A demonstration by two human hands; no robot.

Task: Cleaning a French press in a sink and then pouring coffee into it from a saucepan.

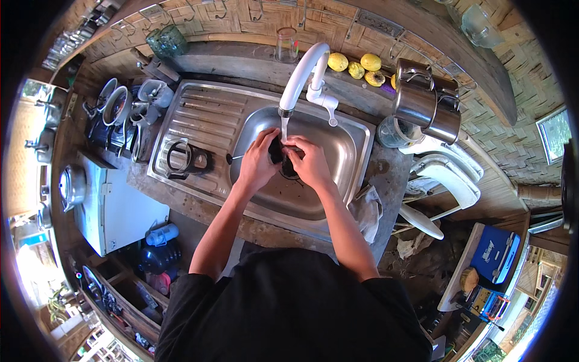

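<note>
Both hands are over the stainless steel sink basin (334, 176), under the running white gooseneck tap (296, 77). My left hand (258, 160) grips a dark, round-edged part (274, 151), probably a French press lid with its plunger. A thin rod with a black knob (229, 159) sticks out on the left side of that hand. My right hand (307, 159) pinches the same dark part from the right, fingertips in the water stream. Fingers hide much of it. Dark specks lie on the basin floor. On the ribbed drainboard (203, 122) a French press jug in a black frame (185, 158) lies on its side.
A grey cloth (367, 210) lies on the counter at right. Steel pots (414, 97) hang above a glass jar (392, 132). Yellow fruits (371, 62) and a drinking glass (286, 45) line the back ledge. Cups and utensils (118, 106) stand at left.
</note>
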